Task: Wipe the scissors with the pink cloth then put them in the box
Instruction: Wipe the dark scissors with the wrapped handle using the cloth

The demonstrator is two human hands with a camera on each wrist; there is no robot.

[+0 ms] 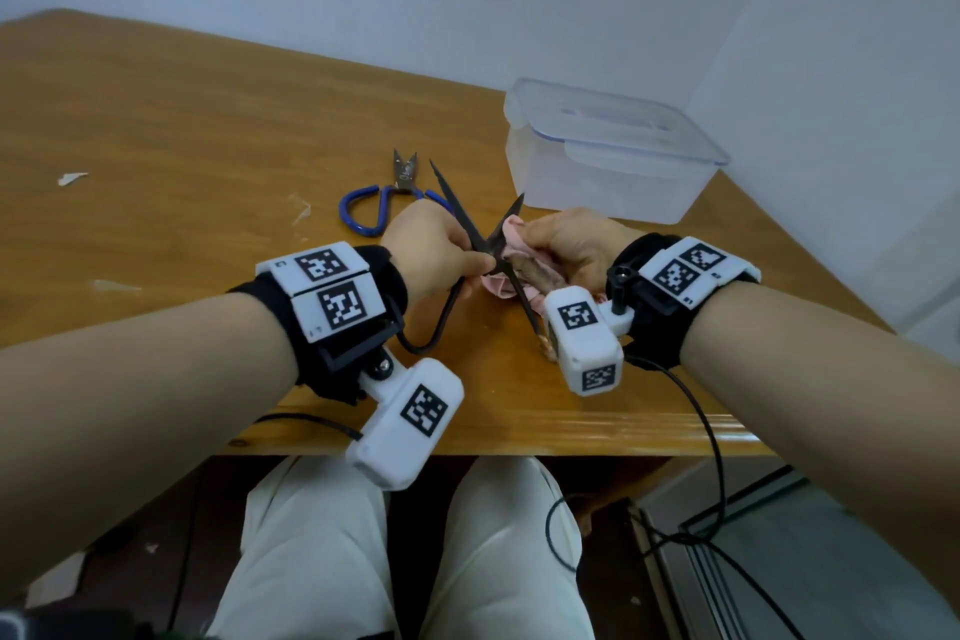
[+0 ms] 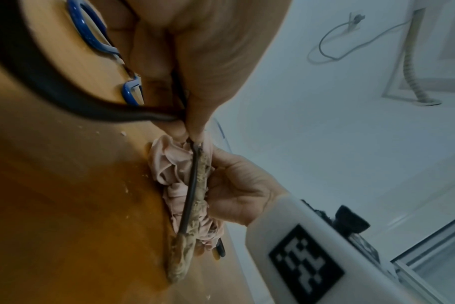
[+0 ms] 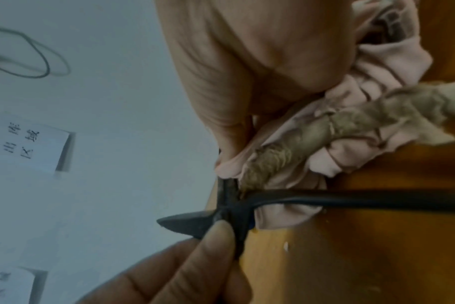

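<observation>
Left hand: the left hand is pinching the black scissors at the pivot, thumb and fingers curled round the metal, above the near middle of the wooden table
Right hand: the right hand is gripping the bunched pink cloth around one blade, with the two hands almost touching
Scissors: the blades are standing open in a cross, tips pointing far; one handle is carrying a frayed tan wrapping
Hidden: the wiped blade is mostly lying buried in cloth and fingers; the right wrist camera housing is covering the near end of one handle in the head view; the left fingertips are lying behind the pivot there
Box: the clear plastic box is sitting far right on the table; whether its lid is latched cannot be told
Head view only: a second pair, the blue-handled scissors, is lying whole on the table just beyond the left hand
Left wrist view: it is showing only the blue loops, plus the wrapped handle pressed against the cloth
Right wrist view: it is showing the left thumb on the pivot and blurred paper notices on the wall
</observation>
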